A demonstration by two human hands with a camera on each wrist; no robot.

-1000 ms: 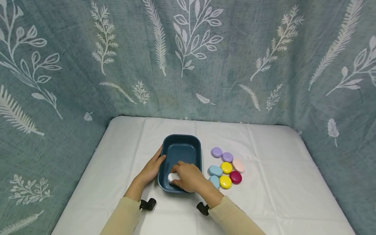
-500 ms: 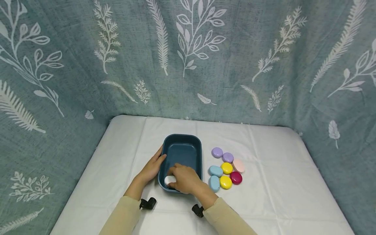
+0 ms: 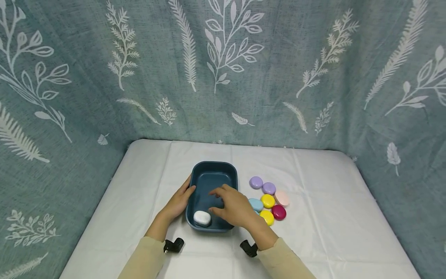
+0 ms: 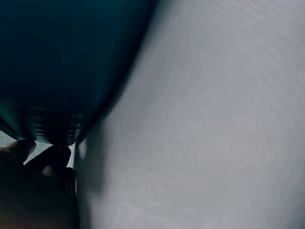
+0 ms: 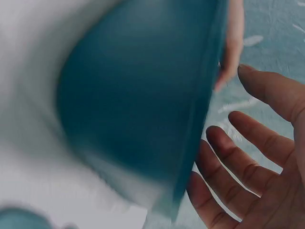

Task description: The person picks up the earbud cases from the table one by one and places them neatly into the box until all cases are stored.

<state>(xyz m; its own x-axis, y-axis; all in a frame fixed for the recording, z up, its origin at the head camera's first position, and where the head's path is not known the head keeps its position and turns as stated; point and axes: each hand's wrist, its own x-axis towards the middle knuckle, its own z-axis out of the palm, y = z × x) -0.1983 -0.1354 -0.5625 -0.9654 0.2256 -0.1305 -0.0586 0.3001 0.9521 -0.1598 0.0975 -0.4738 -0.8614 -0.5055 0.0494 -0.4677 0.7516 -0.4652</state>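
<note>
A deep dark-blue rectangular dish [image 3: 214, 164] with rounded corners stands on the white-covered table. Inside its near left corner lies a glossy white pebble-like piece [image 3: 202, 218]. My left hand [image 3: 179, 202] grips the dish's left side, with the thumb at the rim and the other fingers along the outer wall; the left wrist view shows its fingertips dark against that wall. My right hand [image 3: 233, 205] hovers over the right part of the dish, apart from the white piece. In the right wrist view its fingers [image 5: 248, 167] are spread and hold nothing.
Right of the dish lie several rounded pieces: purple [image 3: 256, 182], yellow [image 3: 268, 201], light blue [image 3: 256, 204], pale pink [image 3: 282, 198] and dark red [image 3: 278, 212]. My right forearm partly covers the nearest ones. A leaf-patterned green curtain [image 3: 271, 116] hangs behind the table.
My right hand first shifted the white piece leftward in the dish, then let it go at the near left corner and drew up and right. The left hand keeps its place.
</note>
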